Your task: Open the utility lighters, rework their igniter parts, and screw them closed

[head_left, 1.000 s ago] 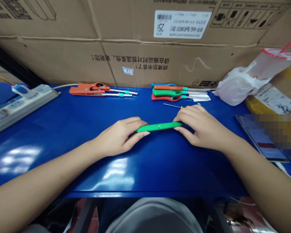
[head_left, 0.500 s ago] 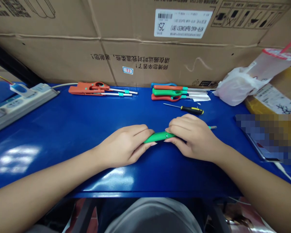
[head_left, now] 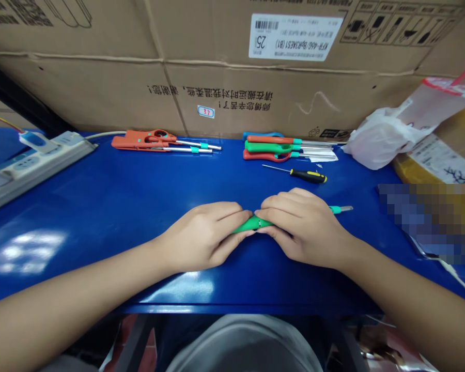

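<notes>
Both hands grip one green long-necked lighter point(head_left: 252, 223) over the front half of the blue table. My left hand point(head_left: 209, 232) pinches its handle end between thumb and fingers. Close beside it, my right hand point(head_left: 300, 225) is wrapped round the body, covering most of it. The lighter's metal tip with a teal band pokes out beyond the right knuckles. Beyond the right hand lies a yellow-and-black screwdriver point(head_left: 308, 176), its shaft to the left. Farther back rests a group of lighters point(head_left: 269, 147) in orange, green, red and blue. Orange lighters point(head_left: 145, 140) lie at the back left.
A large cardboard box point(head_left: 217, 77) walls off the table's back edge. On the left stands a power strip point(head_left: 34, 160) with a plug. A bagged plastic cup point(head_left: 375, 139), a yellow-taped parcel point(head_left: 442, 160) and a blurred-out phone point(head_left: 422, 222) with a cable occupy the right.
My right hand has slid left along the green lighter, closer to my left hand. More of the metal tip and teal band now shows on the right.
</notes>
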